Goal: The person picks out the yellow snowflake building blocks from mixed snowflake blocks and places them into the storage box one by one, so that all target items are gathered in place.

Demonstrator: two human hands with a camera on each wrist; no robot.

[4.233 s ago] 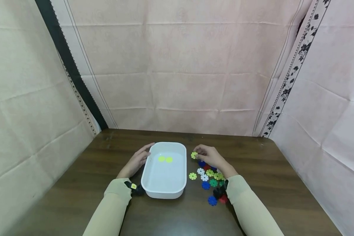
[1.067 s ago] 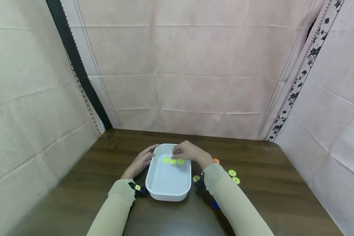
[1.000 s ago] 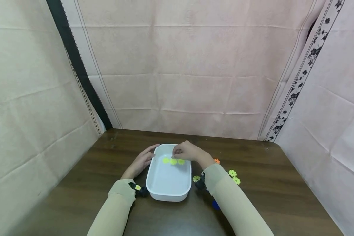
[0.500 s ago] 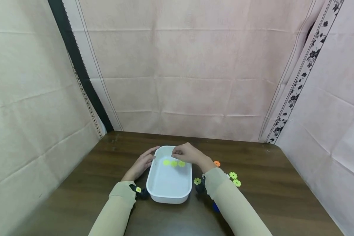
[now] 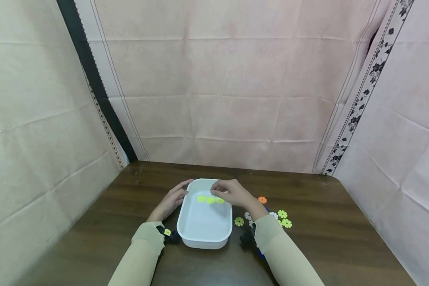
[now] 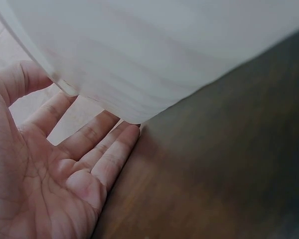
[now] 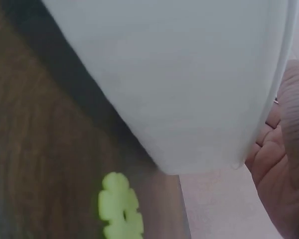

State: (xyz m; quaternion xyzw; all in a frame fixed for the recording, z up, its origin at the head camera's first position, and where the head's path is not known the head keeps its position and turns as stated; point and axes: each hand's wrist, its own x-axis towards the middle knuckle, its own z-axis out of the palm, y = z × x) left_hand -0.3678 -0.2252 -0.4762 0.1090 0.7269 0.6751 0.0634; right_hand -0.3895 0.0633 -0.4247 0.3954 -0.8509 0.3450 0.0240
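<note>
Head view: a white rectangular plastic tray with rounded corners (image 5: pixel 204 224) stood on the dark brown wooden table (image 5: pixel 343 238), between the person's hands. Three flat yellow-green discs (image 5: pixel 210 200) lay inside, in a row across its far half.

Left hand (image 5: pixel 169 202): at the tray's left side, fingers extended and relaxed, touching the outside near the rim; not wrapped round it. Judged to be steadying the tray.

Right hand (image 5: pixel 234 193): over the far right part of the tray, fingers bent, above the right end of the row. No piece showed between the fingertips, and the right wrist view hid them behind the tray, so whether it grasped anything could not be told.

Outside the tray, a loose yellow-green flower-shaped piece (image 5: pixel 239 221) lay near its right wall. Farther right, partly hidden by the right forearm, were white flower-shaped pieces (image 5: pixel 273 215), more yellow-green ones (image 5: pixel 282 214) and an orange flower-shaped piece (image 5: pixel 262 200).

Step in hand, as judged: setting yellow-green pieces into the tray, the third apparently placed. Next move would call for the right hand to clear the rim without disturbing the row, then pinch the lone yellow-green piece by its edge.
</note>
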